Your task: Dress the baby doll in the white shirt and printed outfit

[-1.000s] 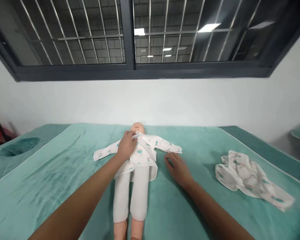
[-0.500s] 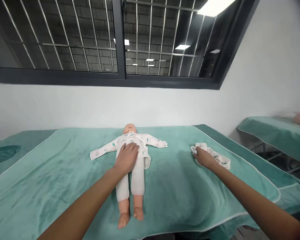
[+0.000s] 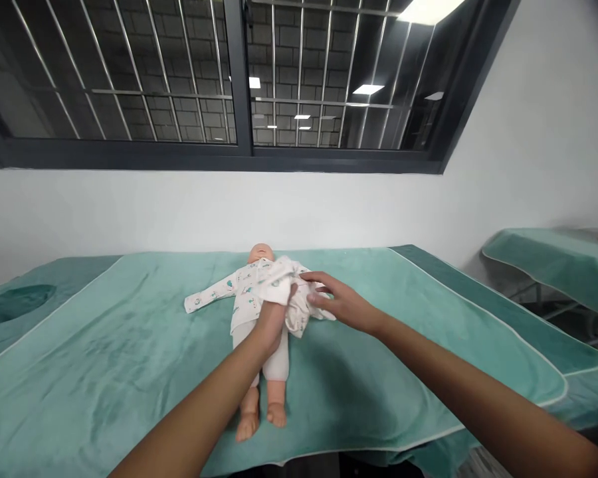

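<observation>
Head view: a bunched garment [image 3: 298, 312] is held up between the two hands, over one side of the doll [image 3: 278, 365]. The left hand [image 3: 273, 325] is pushed under and into its folds; the fingers are mostly covered, so whether cloth is gripped cannot be told. The right hand [image 3: 346, 302] is spread at the garment's other edge, thumb and fingers apart, with nothing seen clasped. One sleeve of the doll's shirt [image 3: 244, 302] is stretched out on the sheet [image 3: 154, 358], beyond the left hand; the other is hidden behind the garment.

Trouble could be caused by that overlap: since both cloths are alike in print, the worn shirt might be caught along with the folds and dragged askew. The garment could be dropped or twisted if the left hand's hold is loose. The doll, apparently not steadied by either hand, might be shifted by a snag.
</observation>
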Demonstrator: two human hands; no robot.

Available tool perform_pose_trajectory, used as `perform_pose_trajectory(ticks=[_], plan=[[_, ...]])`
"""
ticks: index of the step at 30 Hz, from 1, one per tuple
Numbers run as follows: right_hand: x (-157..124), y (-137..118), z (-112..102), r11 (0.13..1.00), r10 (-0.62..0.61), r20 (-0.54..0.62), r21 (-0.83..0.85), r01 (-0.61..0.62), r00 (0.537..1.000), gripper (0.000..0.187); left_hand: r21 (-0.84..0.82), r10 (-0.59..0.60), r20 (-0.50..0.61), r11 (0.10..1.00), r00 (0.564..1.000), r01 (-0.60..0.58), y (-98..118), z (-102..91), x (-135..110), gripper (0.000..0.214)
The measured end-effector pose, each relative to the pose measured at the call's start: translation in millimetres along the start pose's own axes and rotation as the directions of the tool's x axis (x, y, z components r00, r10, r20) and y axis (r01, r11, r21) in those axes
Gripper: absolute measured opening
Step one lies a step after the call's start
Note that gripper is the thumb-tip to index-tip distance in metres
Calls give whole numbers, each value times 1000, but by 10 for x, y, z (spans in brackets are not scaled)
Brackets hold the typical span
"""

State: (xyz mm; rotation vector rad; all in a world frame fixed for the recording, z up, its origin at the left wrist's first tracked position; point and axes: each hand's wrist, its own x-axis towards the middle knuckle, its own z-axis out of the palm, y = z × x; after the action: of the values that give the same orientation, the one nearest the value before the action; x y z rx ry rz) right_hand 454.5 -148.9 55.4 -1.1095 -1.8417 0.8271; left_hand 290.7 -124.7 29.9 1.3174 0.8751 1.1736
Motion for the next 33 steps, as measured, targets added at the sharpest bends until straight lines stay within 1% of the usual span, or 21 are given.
perform_pose_trajectory(ticks=[3, 5, 8, 10, 11, 14, 16, 17, 19, 21, 22, 23, 24, 25, 26, 27, 28, 29, 31, 32, 33], plan=[[-69, 257, 119, 961, -89, 27, -261, 93, 996, 71, -227, -116, -26, 968, 993, 107, 0, -199, 10, 52], [-97, 333, 222, 905, -205, -6, -381, 187, 979, 75, -292, -177, -18, 942, 984, 164, 9, -256, -8, 58], [-95, 288, 362, 772, -391, 69, -518, 368, 918, 67, -306, -216, 31, 927, 976, 215, 79, -241, -51, 68], [-77, 196, 409, 711, -432, 151, -550, 439, 889, 54, -291, -246, 24, 926, 969, 242, 164, -218, -89, 71], [-68, 142, 414, 702, -437, 154, -558, 443, 886, 47, -273, -258, -7, 930, 966, 246, 210, -215, -109, 71], [-33, -34, 359, 746, -467, 77, -502, 439, 881, 29, -156, -258, -80, 957, 963, 243, 322, -261, -145, 62], [20, -149, 289, 816, -487, -2, -357, 454, 873, 19, -55, -239, -107, 971, 965, 235, 355, -322, -119, 51], [64, -198, 255, 858, -471, -57, -260, 443, 880, 13, -20, -224, -137, 975, 965, 223, 361, -354, -87, 46], [186, -267, 209, 933, -359, -156, -63, 354, 920, 7, 20, -185, -238, 981, 954, 195, 362, -407, 3, 39], [340, -290, 200, 972, -210, -209, 63, 227, 955, 15, 121, -109, -385, 979, 916, 167, 368, -439, 97, 45], [418, -288, 206, 979, -153, -225, 95, 178, 962, 19, 230, -17, -454, 964, 891, 135, 377, -449, 132, 51], [491, -281, 217, 983, -114, -240, 113, 144, 964, 24, 374, 122, -491, 924, 863, 82, 390, -457, 154, 58], [555, -274, 229, 984, -93, -251, 125, 128, 963, 27, 527, 287, -481, 850, 828, 12, 406, -462, 161, 64], [608, -271, 240, 982, -85, -256, 141, 124, 963, 30, 661, 447, -423, 747, 788, -69, 423, -466, 154, 67], [649, -274, 249, 979, -85, -248, 161, 128, 965, 31, 753, 572, -333, 640, 750, -154, 441, -467, 137, 67], [678, -285, 256, 973, -93, -229, 184, 137, 969, 32, 798, 647, -240, 556, 724, -232, 459, -466, 112, 66], [696, -304, 260, 968, -105, -203, 205, 147, 973, 31, 801, 667, -167, 521, 726, -294, 477, -462, 84, 63], [707, -331, 262, 961, -117, -175, 228, 155, 978, 31, 767, 639, -124, 547, 759, -336, 496, -455, 56, 57], [712, -396, 263, 948, -129, -133, 274, 162, 983, 30, 589, 468, -56, 728, 882, -350, 541, -439, 11, 46], [711, -429, 262, 941, -127, -124, 300, 159, 984, 29, 466, 349, -12, 831, 937, -304, 571, -434, -6, 43], [710, -460, 260, 932, -118, -123, 329, 153, 985, 29, 351, 232, 37, 908, 972, -230, 604, -433, -21, 40]])
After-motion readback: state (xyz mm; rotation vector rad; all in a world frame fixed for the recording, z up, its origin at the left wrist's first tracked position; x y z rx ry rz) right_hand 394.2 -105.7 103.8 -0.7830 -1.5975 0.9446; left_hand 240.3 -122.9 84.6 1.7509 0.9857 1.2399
